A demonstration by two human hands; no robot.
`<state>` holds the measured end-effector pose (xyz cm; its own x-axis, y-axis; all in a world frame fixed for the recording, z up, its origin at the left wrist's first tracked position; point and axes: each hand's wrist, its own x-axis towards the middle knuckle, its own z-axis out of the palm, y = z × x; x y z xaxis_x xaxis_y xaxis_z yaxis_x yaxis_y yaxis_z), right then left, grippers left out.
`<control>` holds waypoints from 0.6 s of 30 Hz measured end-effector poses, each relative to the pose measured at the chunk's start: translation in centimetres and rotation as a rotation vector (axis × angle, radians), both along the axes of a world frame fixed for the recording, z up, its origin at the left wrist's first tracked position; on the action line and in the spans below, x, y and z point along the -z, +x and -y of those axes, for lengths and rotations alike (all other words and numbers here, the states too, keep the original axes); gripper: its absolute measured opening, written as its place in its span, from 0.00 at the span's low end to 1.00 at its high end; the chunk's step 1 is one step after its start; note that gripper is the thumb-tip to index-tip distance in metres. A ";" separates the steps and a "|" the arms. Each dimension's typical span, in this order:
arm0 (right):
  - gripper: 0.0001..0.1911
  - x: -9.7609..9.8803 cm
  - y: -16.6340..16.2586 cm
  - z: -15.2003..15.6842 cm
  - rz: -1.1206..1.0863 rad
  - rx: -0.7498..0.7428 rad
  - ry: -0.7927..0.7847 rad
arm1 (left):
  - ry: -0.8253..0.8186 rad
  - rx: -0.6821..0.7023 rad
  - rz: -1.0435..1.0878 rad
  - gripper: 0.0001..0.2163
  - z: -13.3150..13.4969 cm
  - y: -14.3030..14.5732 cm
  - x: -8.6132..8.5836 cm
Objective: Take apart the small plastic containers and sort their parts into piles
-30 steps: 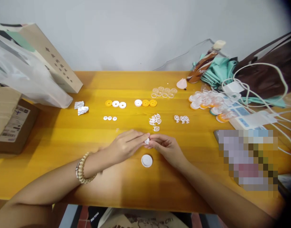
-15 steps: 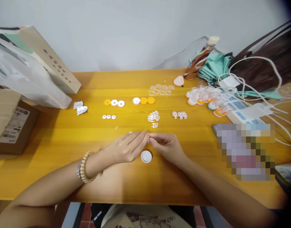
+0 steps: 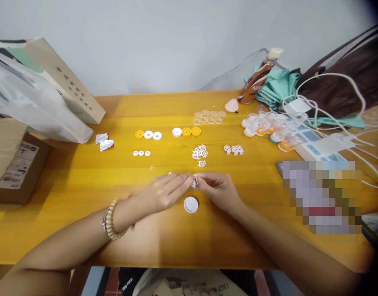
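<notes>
My left hand (image 3: pixel 165 192) and my right hand (image 3: pixel 219 190) meet at the fingertips over the middle of the table. Pinched between them is a small white plastic part (image 3: pixel 194 183), mostly covered by the fingers, with something dark and shiny at its edge. Just below lies a round white cap-like disc (image 3: pixel 191 204), flat on the wood and touched by neither hand. Beyond the fingers is a loose pile of white openwork plastic pieces (image 3: pixel 200 152). Left of it sit three small white round pieces (image 3: pixel 141 153) and some tiny clear rings (image 3: pixel 151 167).
Orange and white rings (image 3: pixel 148 134), orange and white discs (image 3: pixel 186 132) and clear cups (image 3: pixel 210 118) stand farther back. Foil pieces (image 3: pixel 106 145) and a cardboard box (image 3: pixel 22 172) are left. Capped clear pieces (image 3: pixel 263 123), a power strip (image 3: pixel 315 142), cables and a bottle (image 3: pixel 259 78) crowd the right.
My fingertips have shifted slightly, and more of the small white part shows between them. The view has tilted a little; the pieces on the table stay in place.
</notes>
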<state>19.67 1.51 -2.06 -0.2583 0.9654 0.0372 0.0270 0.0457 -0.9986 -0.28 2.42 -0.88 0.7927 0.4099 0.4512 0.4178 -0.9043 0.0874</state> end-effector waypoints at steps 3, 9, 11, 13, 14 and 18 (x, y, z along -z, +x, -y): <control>0.10 0.1 0.0 -0.1 -0.077 -0.008 -0.078 | -0.128 0.000 0.177 0.16 -0.5 0.4 0.5; 0.13 0.3 -0.2 0.1 -0.080 0.020 0.077 | -0.500 -0.090 0.432 0.11 -0.8 1.4 0.4; 0.12 0.3 -0.2 0.0 -0.019 0.025 0.172 | -0.711 -0.149 0.533 0.09 -0.8 1.6 0.2; 0.10 0.3 0.1 -0.1 0.033 0.033 0.227 | -0.918 -0.183 0.616 0.09 -1.0 1.8 0.1; 0.08 0.3 0.3 -0.2 0.068 0.018 0.241 | -1.002 -0.187 0.646 0.09 -1.1 1.8 0.0; 0.07 0.1 1.3 -0.8 0.224 -0.081 0.269 | -1.162 -0.228 0.721 0.09 -1.8 1.7 -0.2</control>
